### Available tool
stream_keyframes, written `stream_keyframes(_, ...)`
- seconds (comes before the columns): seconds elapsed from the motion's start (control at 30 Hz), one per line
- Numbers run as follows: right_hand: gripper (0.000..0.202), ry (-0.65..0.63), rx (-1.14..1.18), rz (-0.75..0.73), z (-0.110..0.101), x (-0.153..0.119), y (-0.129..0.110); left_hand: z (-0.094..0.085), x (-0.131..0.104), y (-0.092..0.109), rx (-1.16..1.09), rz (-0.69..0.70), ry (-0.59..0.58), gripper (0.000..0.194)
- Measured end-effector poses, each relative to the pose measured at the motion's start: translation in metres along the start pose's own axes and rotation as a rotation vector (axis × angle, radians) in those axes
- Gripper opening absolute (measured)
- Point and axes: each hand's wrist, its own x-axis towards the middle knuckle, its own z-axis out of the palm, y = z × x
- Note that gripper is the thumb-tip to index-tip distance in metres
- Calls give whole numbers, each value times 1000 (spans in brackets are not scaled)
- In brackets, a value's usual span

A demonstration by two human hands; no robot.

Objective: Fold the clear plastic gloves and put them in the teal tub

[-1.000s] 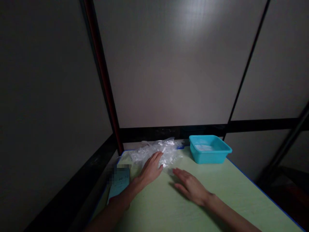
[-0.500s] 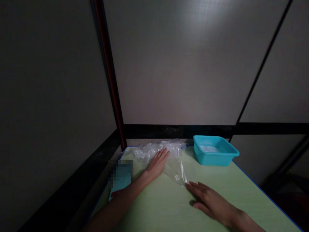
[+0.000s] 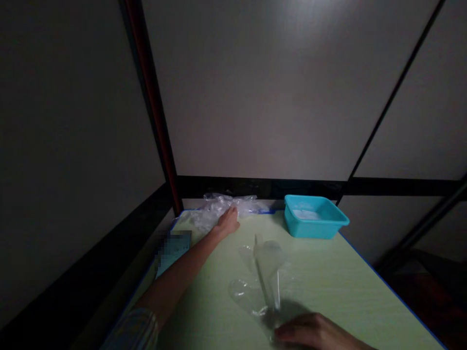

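My right hand [image 3: 310, 331], at the lower edge of view, pinches the near end of a thin see-through plastic glove [image 3: 268, 287]. Its rounded, finger-like lobes spread away from me over the table, slightly blurred. My left hand [image 3: 228, 221] reaches to the far edge, with fingers curled into a heap of crumpled clear plastic [image 3: 207, 214]. Part of that heap lies beyond the hand, and the fingertips are partly hidden.
A turquoise plastic basin [image 3: 314, 228] with something white inside stands at the back right of the pale green table [image 3: 328, 287]. A bluish flat item [image 3: 178, 248], partly pixelated, lies at the left edge beside my left forearm. Wall panels [image 3: 255, 97] rise behind.
My right hand has drawn the clear glove toward me, apart from the heap. My left hand has moved farther back with the heap, its fingers now curled. The view has shifted slightly.
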Motion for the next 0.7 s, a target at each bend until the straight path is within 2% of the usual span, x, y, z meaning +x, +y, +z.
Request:
stream_keyframes(0.07, 25, 143, 9, 38, -6, 8, 7, -7, -13, 3, -20, 29, -13, 30)
stream_keyframes(0.13, 28, 307, 7, 83, -13, 17, 23, -15, -34, 9, -39, 61, -6, 32)
stream_keyframes(0.23, 27, 562, -26, 175, -20, 30, 54, -24, -76, 26, -75, 115, 6, 27)
stream_keyframes(0.3, 25, 639, -26, 236, -22, 35, 71, -23, -107, 40, -101, 166, -15, 22)
stream_keyframes(0.4, 21, 647, 2, 256, -20, 35, 84, -14, -145, 56, -173, 262, -51, 22)
stream_keyframes(0.47, 21, 634, 1, 230, -17, 33, 86, -6, -159, 58, -236, 326, -50, 33)
stream_keyframes(0.6, 20, 627, -156, 192, -13, 26, 87, 4, -161, 49, -262, 333, -32, 47)
stream_keyframes(0.7, 25, 512, -285, 102, -15, 22, 80, 4, -151, 36, -242, 347, -31, 48)
